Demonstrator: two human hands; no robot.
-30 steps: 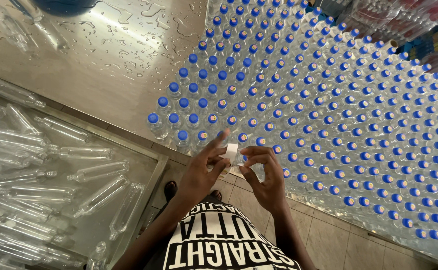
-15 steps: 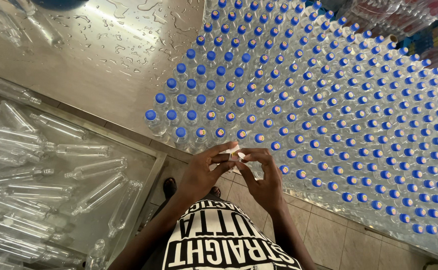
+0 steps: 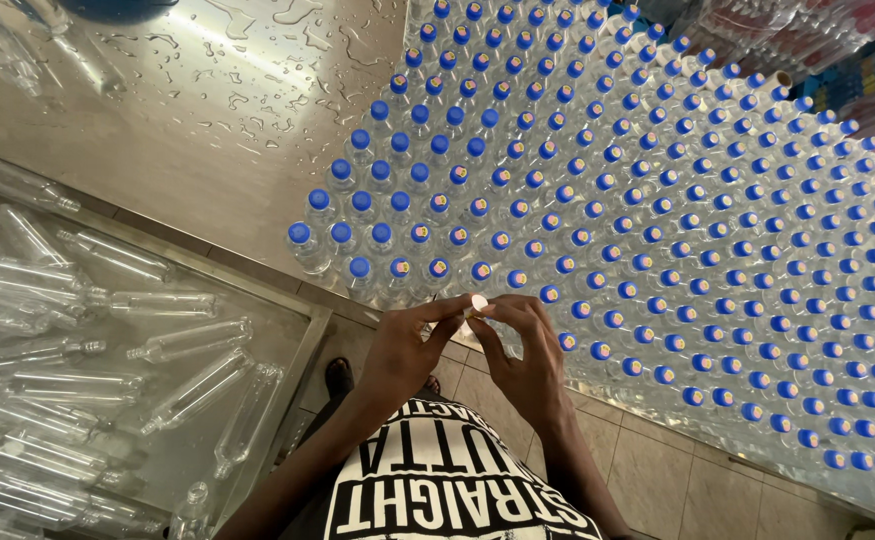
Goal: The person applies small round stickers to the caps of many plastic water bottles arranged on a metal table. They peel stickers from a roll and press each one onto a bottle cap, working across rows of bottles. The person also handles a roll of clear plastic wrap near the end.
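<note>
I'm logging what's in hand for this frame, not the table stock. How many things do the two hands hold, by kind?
small white piece, pinched between left hand and right hand: 1
blue-capped bottles, all standing on the wet steel table: 0
empty clear bottles, lying in the bin: 0
Total held: 1

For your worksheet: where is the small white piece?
Head view, lower centre: the small white piece is pinched between left hand and right hand, beside the capped bottles.
</note>
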